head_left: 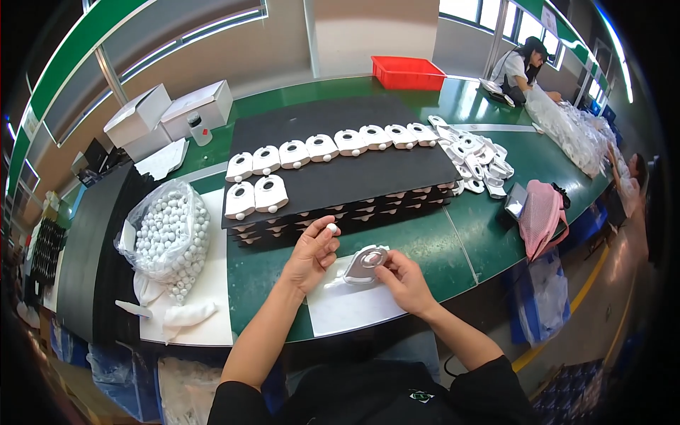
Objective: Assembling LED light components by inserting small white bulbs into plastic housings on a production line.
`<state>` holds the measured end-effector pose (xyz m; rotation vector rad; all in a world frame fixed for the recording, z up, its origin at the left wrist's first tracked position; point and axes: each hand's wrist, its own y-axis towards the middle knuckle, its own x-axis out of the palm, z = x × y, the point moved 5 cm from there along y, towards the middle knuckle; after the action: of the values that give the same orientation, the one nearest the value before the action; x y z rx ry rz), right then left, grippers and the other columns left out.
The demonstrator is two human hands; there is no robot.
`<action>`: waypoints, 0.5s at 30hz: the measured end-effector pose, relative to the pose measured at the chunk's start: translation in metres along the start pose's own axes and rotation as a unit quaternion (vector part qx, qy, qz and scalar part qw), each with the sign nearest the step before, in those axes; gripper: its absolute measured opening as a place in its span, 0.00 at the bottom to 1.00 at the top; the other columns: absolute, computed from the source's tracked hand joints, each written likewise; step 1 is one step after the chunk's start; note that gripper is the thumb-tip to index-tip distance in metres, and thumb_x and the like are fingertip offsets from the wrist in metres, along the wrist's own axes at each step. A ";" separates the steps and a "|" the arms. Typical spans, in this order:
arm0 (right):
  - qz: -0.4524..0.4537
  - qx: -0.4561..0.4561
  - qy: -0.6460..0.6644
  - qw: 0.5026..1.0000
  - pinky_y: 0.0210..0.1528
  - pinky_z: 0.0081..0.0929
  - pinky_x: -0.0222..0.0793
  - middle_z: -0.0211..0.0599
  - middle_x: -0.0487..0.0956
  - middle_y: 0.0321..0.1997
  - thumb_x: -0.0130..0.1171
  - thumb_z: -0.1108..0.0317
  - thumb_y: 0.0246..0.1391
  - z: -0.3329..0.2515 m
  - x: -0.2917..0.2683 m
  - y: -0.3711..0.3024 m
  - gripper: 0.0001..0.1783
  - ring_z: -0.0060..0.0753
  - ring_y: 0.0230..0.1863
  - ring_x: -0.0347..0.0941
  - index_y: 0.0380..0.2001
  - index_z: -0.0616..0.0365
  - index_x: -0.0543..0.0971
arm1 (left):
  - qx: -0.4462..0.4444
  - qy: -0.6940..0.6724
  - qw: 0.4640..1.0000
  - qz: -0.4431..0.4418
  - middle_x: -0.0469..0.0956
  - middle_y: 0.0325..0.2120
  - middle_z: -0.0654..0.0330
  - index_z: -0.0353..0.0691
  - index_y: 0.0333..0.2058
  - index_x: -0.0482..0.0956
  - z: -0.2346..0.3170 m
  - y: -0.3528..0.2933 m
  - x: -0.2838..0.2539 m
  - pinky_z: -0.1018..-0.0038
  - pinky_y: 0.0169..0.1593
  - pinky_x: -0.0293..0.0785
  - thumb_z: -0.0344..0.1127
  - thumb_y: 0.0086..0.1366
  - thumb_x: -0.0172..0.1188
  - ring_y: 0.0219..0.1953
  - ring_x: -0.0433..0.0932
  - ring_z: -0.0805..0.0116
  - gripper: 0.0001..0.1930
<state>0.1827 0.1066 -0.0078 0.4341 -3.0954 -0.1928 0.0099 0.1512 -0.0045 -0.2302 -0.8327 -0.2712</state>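
My left hand (pixel 310 253) is raised in front of the black board stack, pinching a small white ball (pixel 332 228) between thumb and fingertips. My right hand (pixel 406 285) grips the edge of a flat, rounded grey-and-white plastic housing (pixel 363 267) with a round opening. That housing is tilted above a white paper sheet (pixel 347 312) on the green table. Just beyond, on the top black board (pixel 347 173), stand a long row of similar white housings (pixel 321 147) and two more at its left front, white balls at their lower edges.
A clear bag of white balls (pixel 170 227) sits at the left. Loose white housings (pixel 476 157) are heaped right of the boards, near a pink pouch (pixel 544 216). Farther back are a red bin (pixel 408 73), white boxes (pixel 197 108) and a bottle (pixel 200 132). A co-worker (pixel 520 67) sits at the far right.
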 end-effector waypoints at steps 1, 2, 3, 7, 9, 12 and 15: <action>-0.006 0.003 -0.009 1.000 0.39 0.16 0.65 0.30 0.74 0.33 0.49 0.75 0.53 0.002 0.003 0.001 0.08 0.18 0.35 0.69 0.37 0.64 0.70 | 0.002 -0.008 1.000 -0.007 0.72 0.31 0.66 0.45 0.40 0.71 -0.001 0.001 -0.003 0.88 0.20 0.56 0.33 0.58 0.58 0.26 0.66 0.80 0.11; -0.006 0.004 -0.009 1.000 0.39 0.16 0.65 0.30 0.74 0.33 0.49 0.75 0.53 0.002 0.005 0.001 0.08 0.18 0.35 0.69 0.37 0.64 0.70 | 0.004 -0.017 1.000 -0.015 0.73 0.31 0.65 0.45 0.39 0.72 -0.002 0.002 -0.004 0.88 0.20 0.57 0.33 0.57 0.58 0.25 0.67 0.81 0.10; -0.005 -0.007 -0.039 0.999 0.39 0.16 0.65 0.31 0.74 0.32 0.49 0.75 0.53 -0.001 0.007 0.001 0.08 0.19 0.34 0.70 0.37 0.64 0.70 | 0.004 -0.018 1.000 -0.015 0.73 0.31 0.65 0.45 0.39 0.72 -0.002 0.002 -0.004 0.88 0.20 0.57 0.33 0.57 0.58 0.25 0.67 0.81 0.10; 0.002 -0.019 -0.127 0.992 0.36 0.18 0.66 0.33 0.75 0.29 0.50 0.75 0.52 -0.005 0.012 -0.002 0.07 0.20 0.31 0.70 0.36 0.65 0.71 | -0.005 -0.016 1.000 0.004 0.74 0.32 0.65 0.45 0.37 0.73 -0.002 0.000 -0.002 0.88 0.20 0.56 0.33 0.57 0.59 0.26 0.67 0.81 0.09; 0.007 -0.030 -0.158 0.987 0.36 0.18 0.66 0.34 0.75 0.28 0.50 0.75 0.52 -0.004 0.012 -0.003 0.07 0.21 0.30 0.70 0.35 0.65 0.71 | -0.010 -0.016 1.000 0.007 0.74 0.32 0.65 0.44 0.37 0.73 -0.003 -0.001 -0.003 0.88 0.20 0.56 0.33 0.57 0.59 0.26 0.67 0.81 0.09; 0.023 -0.049 -0.188 0.981 0.34 0.18 0.65 0.34 0.75 0.28 0.50 0.75 0.52 -0.001 0.009 -0.005 0.06 0.21 0.29 0.69 0.35 0.65 0.71 | -0.011 -0.016 1.000 0.003 0.73 0.32 0.65 0.44 0.37 0.73 -0.004 -0.002 -0.003 0.89 0.20 0.56 0.34 0.57 0.58 0.26 0.67 0.81 0.09; 0.036 -0.062 -0.182 0.981 0.33 0.19 0.65 0.35 0.74 0.27 0.50 0.76 0.52 0.000 0.007 -0.002 0.06 0.22 0.28 0.69 0.34 0.64 0.71 | -0.006 -0.011 1.000 -0.006 0.73 0.32 0.65 0.44 0.39 0.73 0.000 0.000 -0.002 0.89 0.19 0.55 0.34 0.58 0.58 0.26 0.67 0.82 0.10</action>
<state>0.1768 0.1031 -0.0083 0.3114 -3.4190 -0.5157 0.0083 0.1513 -0.0059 -0.2404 -0.8550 -0.2851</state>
